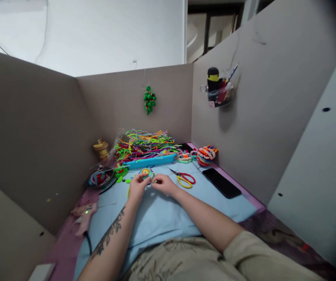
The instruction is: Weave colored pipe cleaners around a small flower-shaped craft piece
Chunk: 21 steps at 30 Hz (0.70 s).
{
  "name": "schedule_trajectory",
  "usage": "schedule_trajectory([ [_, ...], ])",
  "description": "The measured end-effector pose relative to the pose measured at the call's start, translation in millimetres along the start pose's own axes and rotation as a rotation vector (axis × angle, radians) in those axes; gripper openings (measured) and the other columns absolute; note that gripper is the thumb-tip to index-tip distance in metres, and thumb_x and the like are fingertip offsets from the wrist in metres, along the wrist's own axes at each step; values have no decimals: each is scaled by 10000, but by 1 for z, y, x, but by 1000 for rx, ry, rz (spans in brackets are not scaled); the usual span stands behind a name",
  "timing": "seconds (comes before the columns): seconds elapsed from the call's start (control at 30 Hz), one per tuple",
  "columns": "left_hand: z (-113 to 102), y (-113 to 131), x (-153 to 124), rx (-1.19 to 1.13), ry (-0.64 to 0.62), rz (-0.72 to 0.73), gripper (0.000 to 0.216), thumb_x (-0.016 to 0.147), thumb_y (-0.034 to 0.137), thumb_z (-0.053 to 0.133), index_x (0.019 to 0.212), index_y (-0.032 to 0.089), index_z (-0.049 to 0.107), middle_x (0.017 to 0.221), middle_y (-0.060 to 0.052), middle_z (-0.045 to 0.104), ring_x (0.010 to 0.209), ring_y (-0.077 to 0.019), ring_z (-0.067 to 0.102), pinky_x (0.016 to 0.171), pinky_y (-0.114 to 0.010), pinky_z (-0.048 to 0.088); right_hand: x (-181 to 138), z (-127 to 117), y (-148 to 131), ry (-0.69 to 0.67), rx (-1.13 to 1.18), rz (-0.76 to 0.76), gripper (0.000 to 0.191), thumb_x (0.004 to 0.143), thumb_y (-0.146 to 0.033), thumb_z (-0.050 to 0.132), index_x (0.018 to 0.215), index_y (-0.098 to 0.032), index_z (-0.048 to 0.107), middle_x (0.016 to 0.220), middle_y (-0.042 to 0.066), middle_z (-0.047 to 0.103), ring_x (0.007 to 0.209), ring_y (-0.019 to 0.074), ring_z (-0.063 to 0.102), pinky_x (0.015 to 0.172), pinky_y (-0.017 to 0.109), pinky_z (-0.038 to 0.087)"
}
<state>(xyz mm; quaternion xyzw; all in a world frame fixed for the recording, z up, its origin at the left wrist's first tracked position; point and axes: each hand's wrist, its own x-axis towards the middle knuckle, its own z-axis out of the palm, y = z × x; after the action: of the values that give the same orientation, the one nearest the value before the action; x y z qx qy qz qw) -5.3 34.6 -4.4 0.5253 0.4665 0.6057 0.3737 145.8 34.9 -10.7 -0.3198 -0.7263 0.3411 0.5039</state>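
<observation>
Near the middle of the blue cloth [156,212], my two hands meet with fingers bent. My left hand [138,186] is closed on a small pipe-cleaner figure [146,171] with a yellow-orange ring and teal edges. My right hand [163,184] is pinched close against the same piece; what sits between its fingertips is too small to make out. Just right of it lie scissors [184,179] with one red and one yellow handle, blades pointing away to the left. Left of my hands rests a green pipe-cleaner figure [121,172]. My fingers hide part of the held figure.
A blue tray [150,160] heaped with coloured pipe cleaners [144,142] stands behind. A black phone [221,183] and woven pipe-cleaner pieces [205,155] lie right. Left are a dark bowl [111,180] and pink glue gun [86,218]. Grey partitions [133,101] enclose the table.
</observation>
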Motion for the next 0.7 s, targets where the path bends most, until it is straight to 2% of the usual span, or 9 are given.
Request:
schedule_trajectory([
  [0.07, -1, 0, 1, -3, 15, 14, 355, 543, 328, 760, 808, 125, 639, 516, 59, 472, 474, -71, 413, 469, -195, 326, -2, 2, -2, -84, 55, 10, 125, 701, -289, 613, 709, -167, 640, 658, -12, 546, 583, 99, 459, 550, 214, 356],
  [0.17, -1, 0, 1, 4, 27, 18, 354, 545, 344, 756, 804, 131, 643, 488, 75, 430, 449, -63, 386, 452, -190, 308, -1, -2, -2, -109, 161, 52, 212, 735, -378, 593, 749, -169, 621, 636, -16, 534, 562, 96, 448, 532, 210, 358],
  [0.23, -1, 1, 0, 15, 13, 21, 343, 547, 344, 754, 795, 136, 644, 480, 75, 434, 443, -64, 391, 453, -190, 314, 1, -6, 0, -69, 228, 67, 300, 794, -448, 506, 764, -169, 612, 639, -5, 534, 571, 105, 461, 546, 221, 376],
  [0.3, 0, 1, -1, 23, -12, 24, 327, 549, 336, 752, 785, 139, 641, 485, 68, 465, 450, -71, 419, 464, -194, 331, 3, -10, 3, 44, 258, 90, 381, 840, -479, 401, 755, -167, 602, 638, 6, 531, 574, 114, 467, 555, 234, 388],
  [0.37, 1, 1, -3, 31, -42, 30, 312, 555, 324, 751, 781, 141, 638, 491, 60, 493, 459, -80, 446, 478, -200, 349, 5, -11, 6, 174, 223, 119, 345, 830, -460, 419, 748, -170, 588, 627, -1, 520, 572, 117, 463, 556, 238, 389],
  [0.43, 2, 1, -4, 38, -64, 42, 301, 563, 313, 751, 782, 142, 636, 498, 52, 515, 468, -87, 468, 490, -205, 365, 6, -10, 7, 243, 143, 127, 234, 765, -405, 531, 765, -176, 580, 653, -10, 531, 604, 121, 476, 585, 240, 395],
  [0.5, 3, 2, -5, 32, -88, 48, 295, 567, 306, 753, 780, 143, 633, 512, 43, 539, 480, -95, 494, 500, -209, 382, 7, -8, 6, 253, 85, 126, 190, 711, -348, 594, 794, -178, 580, 692, -11, 552, 649, 129, 496, 623, 245, 401],
  [0.7, 3, 4, -7, -29, -161, 18, 316, 561, 299, 763, 796, 138, 625, 599, 2, 612, 538, -124, 564, 547, -233, 436, 6, -7, 3, 303, 69, 132, 152, 686, -312, 602, 730, -176, 549, 659, -22, 535, 629, 123, 486, 613, 242, 399],
])
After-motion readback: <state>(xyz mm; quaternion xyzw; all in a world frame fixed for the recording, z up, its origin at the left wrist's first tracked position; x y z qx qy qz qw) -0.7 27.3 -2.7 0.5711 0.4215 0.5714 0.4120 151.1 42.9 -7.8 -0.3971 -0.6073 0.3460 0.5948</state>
